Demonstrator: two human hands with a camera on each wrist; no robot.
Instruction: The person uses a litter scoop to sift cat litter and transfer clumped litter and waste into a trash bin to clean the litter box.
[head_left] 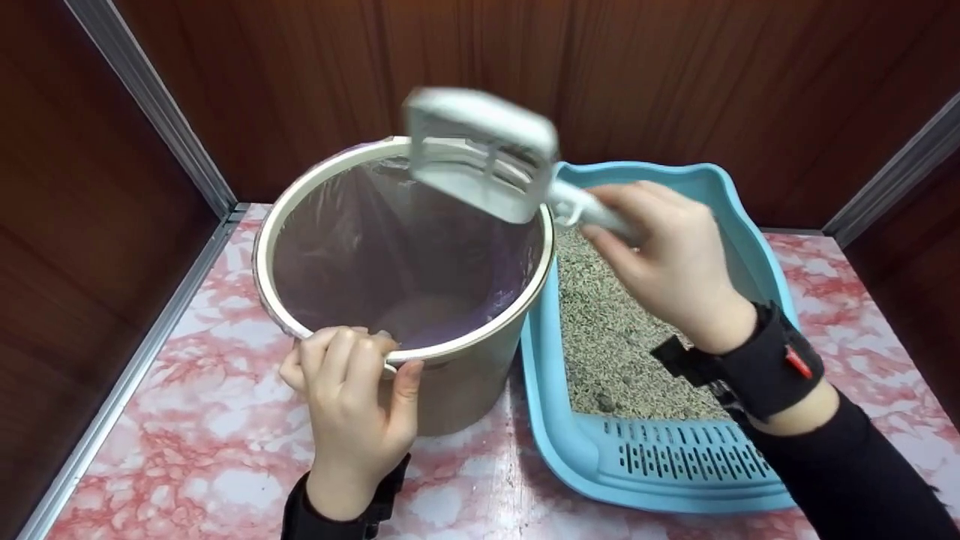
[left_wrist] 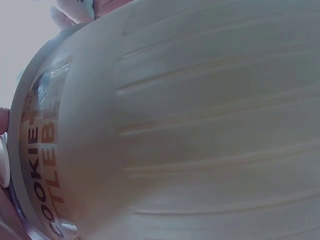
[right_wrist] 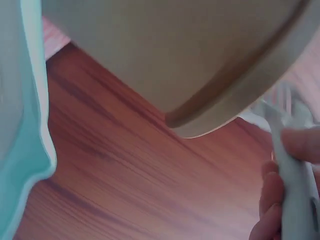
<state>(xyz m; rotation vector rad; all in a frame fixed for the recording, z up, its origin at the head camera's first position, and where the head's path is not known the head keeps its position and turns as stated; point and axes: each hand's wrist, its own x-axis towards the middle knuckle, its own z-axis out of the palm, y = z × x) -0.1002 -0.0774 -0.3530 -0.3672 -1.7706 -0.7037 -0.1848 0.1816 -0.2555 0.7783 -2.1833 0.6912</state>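
In the head view my right hand (head_left: 667, 255) grips the handle of a pale grey slotted litter scoop (head_left: 487, 154). The scoop's head is tipped over the far right of the bin's opening, slightly blurred. A beige round bin (head_left: 465, 382) stands below, lined with a thin purple bag (head_left: 337, 225). My left hand (head_left: 349, 397) holds the bin's near rim, fingers over the edge and thumb outside. The right wrist view shows the scoop's handle (right_wrist: 295, 200) between fingers and thumb. In the left wrist view the bin's ribbed wall (left_wrist: 210, 115) bears printed lettering.
A blue litter tray (head_left: 544, 375) filled with grainy litter (head_left: 615, 337) stands right of the bin, with a slotted front ledge (head_left: 690, 454). A dark clump (head_left: 604, 403) lies in the litter. Brown wood-look panels (head_left: 480, 60) enclose the red-and-white marbled surface (head_left: 195, 427).
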